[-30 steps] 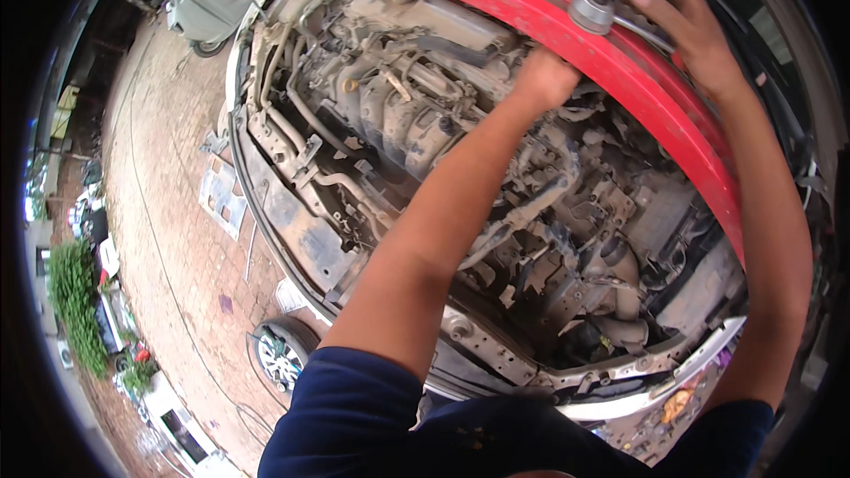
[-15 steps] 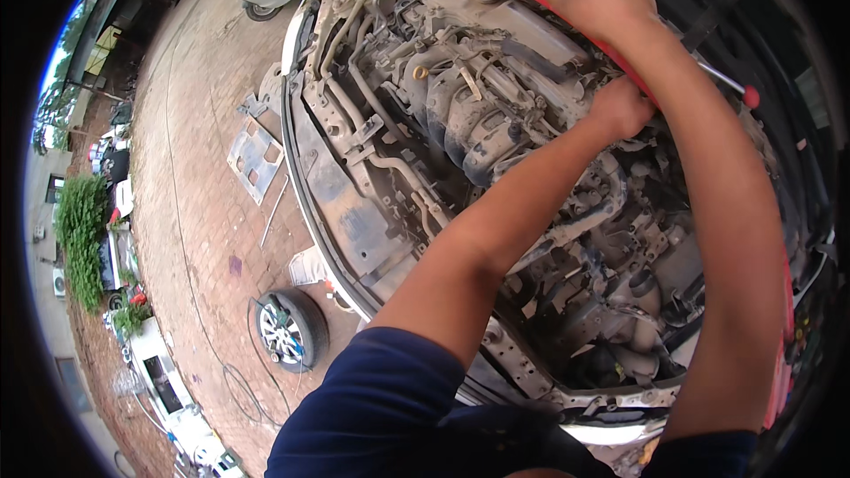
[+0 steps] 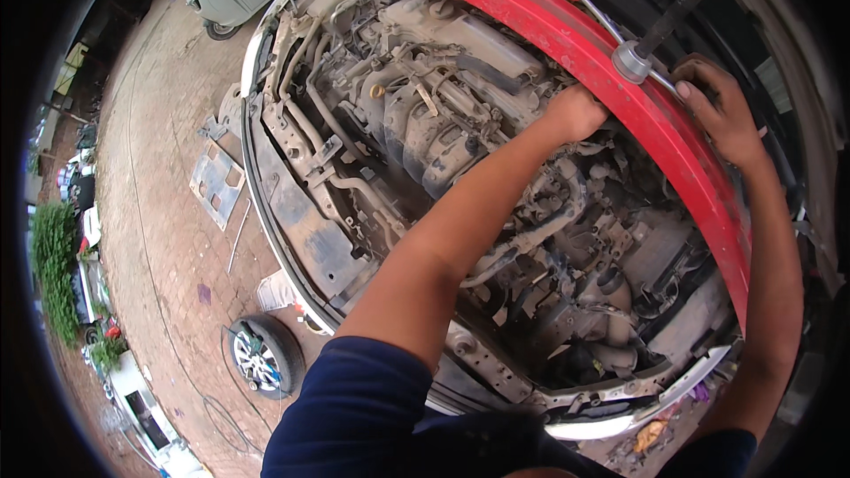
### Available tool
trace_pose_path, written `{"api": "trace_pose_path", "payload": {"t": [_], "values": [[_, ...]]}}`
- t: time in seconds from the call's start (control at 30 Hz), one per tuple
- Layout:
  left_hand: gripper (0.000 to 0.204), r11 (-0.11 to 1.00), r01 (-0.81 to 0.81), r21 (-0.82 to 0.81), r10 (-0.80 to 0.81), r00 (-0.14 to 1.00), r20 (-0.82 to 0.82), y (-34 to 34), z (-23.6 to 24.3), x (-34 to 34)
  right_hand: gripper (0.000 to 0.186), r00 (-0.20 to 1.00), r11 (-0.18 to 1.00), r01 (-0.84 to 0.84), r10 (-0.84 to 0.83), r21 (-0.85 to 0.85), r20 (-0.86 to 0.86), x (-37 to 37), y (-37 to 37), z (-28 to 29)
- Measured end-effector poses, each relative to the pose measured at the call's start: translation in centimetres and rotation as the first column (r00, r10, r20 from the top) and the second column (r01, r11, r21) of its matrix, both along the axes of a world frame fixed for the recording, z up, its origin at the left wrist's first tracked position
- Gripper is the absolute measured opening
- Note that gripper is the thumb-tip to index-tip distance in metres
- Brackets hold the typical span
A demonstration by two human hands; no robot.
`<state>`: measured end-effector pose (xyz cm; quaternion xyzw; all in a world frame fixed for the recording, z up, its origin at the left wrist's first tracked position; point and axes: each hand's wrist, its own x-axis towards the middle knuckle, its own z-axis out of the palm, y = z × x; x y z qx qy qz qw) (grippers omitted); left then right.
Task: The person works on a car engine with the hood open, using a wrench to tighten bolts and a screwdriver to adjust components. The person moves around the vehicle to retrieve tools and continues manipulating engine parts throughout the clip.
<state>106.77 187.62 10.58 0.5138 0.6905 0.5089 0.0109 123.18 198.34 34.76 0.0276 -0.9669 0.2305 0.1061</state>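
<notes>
T-bar tool (image 3: 631,62): silver head, black shaft, red end knob; upper right, over red beam (image 3: 673,142); contact unclear. Left to right. Loose wheel (image 3: 288,350): on paving. Engine (image 3: 425,124): dusty, uncovered. Left hand (image 3: 575,115): knuckles bunched at beam's inner edge; fingertips hidden, grip cannot be told. Right hand (image 3: 722,111): fingers bent at bar's near end; firmness of hold cannot be told. Step, as judged: turning bar by its end. Next move calls for secure hold, shaft kept steady.
</notes>
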Motion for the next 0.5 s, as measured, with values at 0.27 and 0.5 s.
{"api": "trace_pose_path", "payload": {"t": [0.27,0.5], "values": [[0.034,0.792,0.601,0.107,-0.611,0.775,0.162,-1.0,3.2,-2.7,0.025,0.899,0.895,-0.350,0.404,0.277,-0.169,-0.4,-6.0,-0.2],[0.027,0.785,0.611,0.106,-0.586,0.676,0.447,0.2,1.0,-2.9,0.027,0.858,0.855,-0.510,0.514,0.094,-0.020,-2.4,-7.2,-0.5]]}}
